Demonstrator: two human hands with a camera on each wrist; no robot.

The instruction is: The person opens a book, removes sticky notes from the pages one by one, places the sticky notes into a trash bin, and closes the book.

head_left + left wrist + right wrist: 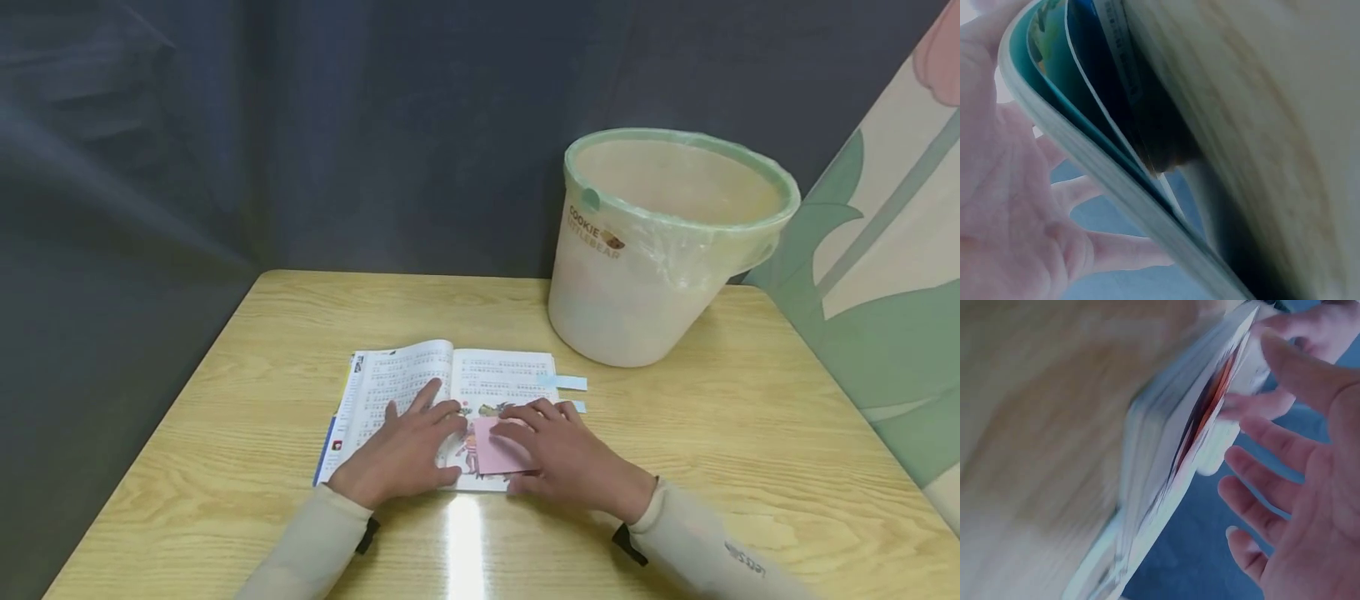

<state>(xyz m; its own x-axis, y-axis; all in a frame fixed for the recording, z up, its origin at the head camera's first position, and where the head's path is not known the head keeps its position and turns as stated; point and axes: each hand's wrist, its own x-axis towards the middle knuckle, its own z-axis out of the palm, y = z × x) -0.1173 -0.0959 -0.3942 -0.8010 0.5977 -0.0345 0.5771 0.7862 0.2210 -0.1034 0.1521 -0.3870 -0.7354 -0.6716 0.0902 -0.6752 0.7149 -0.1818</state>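
An open book (401, 379) with printed text and coloured drawings lies on the table. My left hand (405, 454) rests across its left page and the middle fold, fingers spread. On the lower right page is a pink square note (495, 457), partly covered by my right hand (562, 462). That hand's fingers are loosely bent over the note and page. In the right wrist view the fingers (1263, 459) look relaxed and pinch nothing. Two pale blue sticky tabs (572, 383) stick out from the book's right edge. The left wrist view shows the book's lifted page edges (1104, 169) beside the palm.
A large whitish bucket (630, 292) with a green rim and clear plastic wrap stands at the back right of the wooden table (247, 417). Dark cloth (412, 125) hangs behind and at the left. A flower-patterned surface (885, 275) borders the right side.
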